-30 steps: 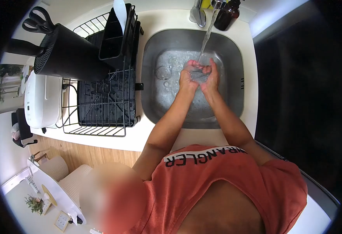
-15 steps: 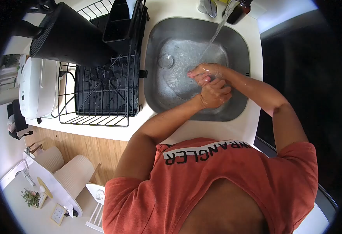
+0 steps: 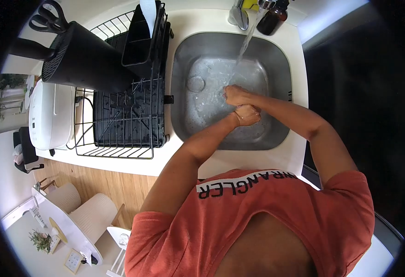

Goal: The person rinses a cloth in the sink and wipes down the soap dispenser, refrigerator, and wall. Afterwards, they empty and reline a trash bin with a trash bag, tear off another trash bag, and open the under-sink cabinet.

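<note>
Both my hands are wet and low inside the grey metal sink. My right hand is curled closed, close to where the stream of water falls from the tap. Just below it, my left hand is also closed, its knuckles against the underside of my right wrist. Nothing shows in either hand, though the palms are hidden. Water runs over the sink floor around the round drain.
A black wire dish rack with a drip tray stands left of the sink. On it are a black knife block with scissors and a utensil holder. A dark bottle stands behind the sink; a white appliance sits far left.
My left hand was wrapped round the base of my right hand and now lies under the right wrist. My right fingers, stretched out before, have curled in. The view has shifted slightly.
</note>
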Demonstrator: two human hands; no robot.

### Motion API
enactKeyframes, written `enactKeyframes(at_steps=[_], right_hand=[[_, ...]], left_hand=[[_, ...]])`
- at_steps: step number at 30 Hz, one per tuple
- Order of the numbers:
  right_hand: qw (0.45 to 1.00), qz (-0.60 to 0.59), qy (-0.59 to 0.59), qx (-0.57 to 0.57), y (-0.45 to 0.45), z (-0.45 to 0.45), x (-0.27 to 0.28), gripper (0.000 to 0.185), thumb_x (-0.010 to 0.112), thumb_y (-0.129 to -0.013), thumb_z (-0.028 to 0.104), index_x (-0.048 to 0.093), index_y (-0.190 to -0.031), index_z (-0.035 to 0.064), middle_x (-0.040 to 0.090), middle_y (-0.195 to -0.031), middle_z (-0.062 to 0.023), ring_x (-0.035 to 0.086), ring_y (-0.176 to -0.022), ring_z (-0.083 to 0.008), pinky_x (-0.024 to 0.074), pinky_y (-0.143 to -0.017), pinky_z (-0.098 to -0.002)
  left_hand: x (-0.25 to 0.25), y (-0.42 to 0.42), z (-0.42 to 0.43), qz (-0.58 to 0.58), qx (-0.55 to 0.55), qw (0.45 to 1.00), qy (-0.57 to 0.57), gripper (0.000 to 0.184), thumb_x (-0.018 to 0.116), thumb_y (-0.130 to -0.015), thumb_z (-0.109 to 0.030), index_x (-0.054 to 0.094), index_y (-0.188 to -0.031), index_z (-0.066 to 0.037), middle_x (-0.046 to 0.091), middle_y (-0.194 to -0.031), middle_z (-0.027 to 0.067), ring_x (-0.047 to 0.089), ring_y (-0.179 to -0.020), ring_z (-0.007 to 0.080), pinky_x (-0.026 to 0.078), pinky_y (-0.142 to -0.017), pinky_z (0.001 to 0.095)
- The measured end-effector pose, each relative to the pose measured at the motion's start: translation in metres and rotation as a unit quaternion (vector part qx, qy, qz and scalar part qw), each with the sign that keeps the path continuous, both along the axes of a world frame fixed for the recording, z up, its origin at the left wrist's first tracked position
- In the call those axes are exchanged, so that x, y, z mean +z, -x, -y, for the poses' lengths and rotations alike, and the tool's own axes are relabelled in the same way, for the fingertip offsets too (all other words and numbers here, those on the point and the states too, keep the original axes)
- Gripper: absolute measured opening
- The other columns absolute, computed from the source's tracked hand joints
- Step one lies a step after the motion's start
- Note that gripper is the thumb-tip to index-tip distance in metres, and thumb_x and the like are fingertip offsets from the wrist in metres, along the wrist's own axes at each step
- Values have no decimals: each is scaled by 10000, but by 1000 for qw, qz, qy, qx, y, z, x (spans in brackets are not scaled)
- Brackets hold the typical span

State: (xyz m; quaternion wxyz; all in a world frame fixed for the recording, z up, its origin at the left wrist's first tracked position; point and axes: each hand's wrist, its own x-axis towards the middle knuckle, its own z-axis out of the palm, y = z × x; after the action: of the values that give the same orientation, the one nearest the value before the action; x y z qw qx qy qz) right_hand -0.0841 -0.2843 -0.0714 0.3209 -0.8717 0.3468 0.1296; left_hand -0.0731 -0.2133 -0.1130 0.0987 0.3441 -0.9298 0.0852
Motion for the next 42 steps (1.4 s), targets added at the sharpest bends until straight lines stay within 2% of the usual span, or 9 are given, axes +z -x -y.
enactKeyframes(at_steps=[8,10,15,21,29,32,34,39,42], right_hand=[[993,-115,1,2,2,10,8,212,516,-772,126,574,-904,-29,601,-880,-240,589,-878,-368,457,-741,-428],[997,-66,13,-44,1,13,-5,195,519,-770,123,580,-884,-23,602,-865,-234,597,-852,-349,463,-728,-416],[979,49,-37,-196,-11,37,-1,196,502,-751,84,633,-869,-2,625,-875,-166,611,-818,-235,477,-706,-334],[731,402,-340,-434,-17,54,2,165,475,-745,-50,623,-819,-63,613,-768,-123,600,-707,-206,500,-641,-285],[831,315,-295,-350,2,57,56,133,548,-768,26,632,-809,-68,634,-763,-139,612,-674,-184,508,-574,-272],[886,228,-227,-333,15,60,45,215,542,-774,-5,605,-976,-44,635,-894,-139,624,-761,-202,521,-662,-286],[869,347,-101,-337,24,62,-12,242,592,-777,133,607,-964,-19,632,-853,-122,598,-763,-179,482,-685,-310],[642,406,-309,-572,18,34,-9,471,673,-729,180,481,-1134,38,576,-1028,-113,568,-839,-181,467,-693,-299],[584,510,-277,-568,10,25,-19,466,724,-669,199,514,-1055,45,578,-985,-99,565,-827,-194,460,-680,-310]], left_hand=[[-92,26,32,-223,-14,974,-38,294,419,-867,-268,552,-1065,-97,533,-1141,124,499,-1057,246,370,-917,386],[-5,0,27,-222,126,873,-415,342,391,-893,-254,461,-1172,-69,446,-1235,152,398,-1162,269,273,-995,385],[-59,-8,61,-243,127,929,-247,362,472,-847,-223,469,-1153,-30,455,-1226,166,379,-1186,285,250,-1008,388],[-86,-69,102,-334,270,863,-266,326,523,-800,-209,520,-1084,-49,527,-1126,182,476,-1083,309,372,-908,389],[-54,-99,99,-378,289,860,-184,315,557,-789,-199,544,-1043,-13,602,-985,177,593,-867,339,490,-713,394],[-44,-83,108,-489,516,598,-370,295,538,-824,-201,546,-1022,18,605,-972,187,604,-826,336,496,-683,394],[-13,-77,105,-764,445,232,-404,334,537,-844,-241,539,-1017,44,605,-956,183,605,-820,333,500,-698,386],[6,-62,89,-809,302,22,-504,404,297,-925,-384,495,-1084,-70,541,-1071,116,499,-995,291,379,-812,569],[45,-64,69,-700,381,58,-602,384,302,-922,-394,493,-1101,-112,528,-1101,113,482,-1042,287,357,-873,566]])
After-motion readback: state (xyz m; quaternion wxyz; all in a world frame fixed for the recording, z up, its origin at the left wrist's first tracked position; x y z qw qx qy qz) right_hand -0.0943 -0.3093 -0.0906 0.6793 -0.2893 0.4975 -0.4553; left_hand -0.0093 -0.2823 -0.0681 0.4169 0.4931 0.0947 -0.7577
